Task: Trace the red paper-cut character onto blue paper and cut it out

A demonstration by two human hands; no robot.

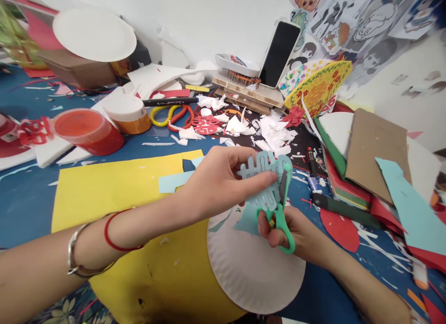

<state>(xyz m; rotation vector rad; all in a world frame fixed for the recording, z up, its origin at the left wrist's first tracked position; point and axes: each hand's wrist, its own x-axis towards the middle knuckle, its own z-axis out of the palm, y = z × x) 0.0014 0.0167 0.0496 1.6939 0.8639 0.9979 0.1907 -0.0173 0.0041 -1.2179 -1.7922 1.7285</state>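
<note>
Across our blue tabletop (21, 203) lay paper scraps (275, 131). Above the paper plate (251, 280), our left hand (223, 178) pinched the pale-blue cutout (267, 196); our right hand (299, 229) gripped the scissors (279, 210). We judged overlong snips could sever narrow strips.

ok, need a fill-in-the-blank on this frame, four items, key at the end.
1. The right hand grips a pair of ____.
2. The cutout held in the left hand is light ____.
3. The paper sheet partly under the white paper plate is colored ____.
4. A red cord circles the ____ wrist.

Missing words: scissors; blue; yellow; left.
</note>
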